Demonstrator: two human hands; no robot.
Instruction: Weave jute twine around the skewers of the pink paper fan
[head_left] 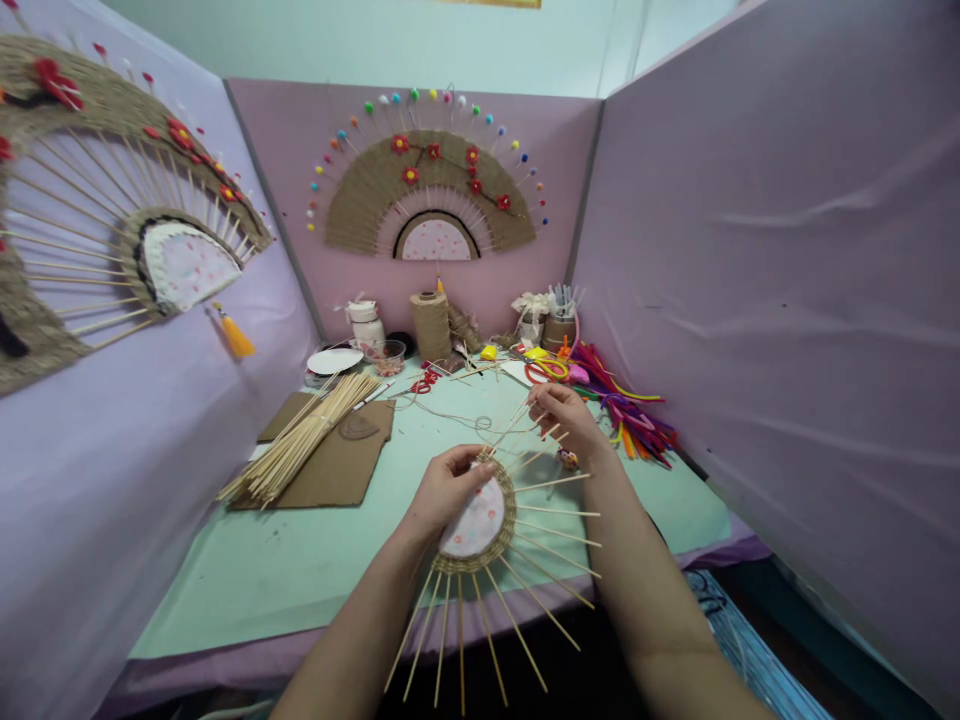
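My left hand (448,488) grips the upper edge of a small half-round fan (474,522), thumb on its front. The fan has a white centre with small reddish prints and a woven twine border (510,512). Thin wooden sticks (559,542) radiate from the border to the right and downward, past the table's front edge. Just above and right of it, my right hand (564,415) is closed in a pinch on a strand of twine (511,428) that runs down to the border near my left thumb.
Bundled wooden sticks (315,435) lie on brown cardboard (356,470) at left. Toward the back stand a twine spool (430,328), a white bottle (366,325) and red-handled scissors (425,381). Colourful pipe cleaners (626,405) lie at right. Finished fans (442,190) hang on the partitions.
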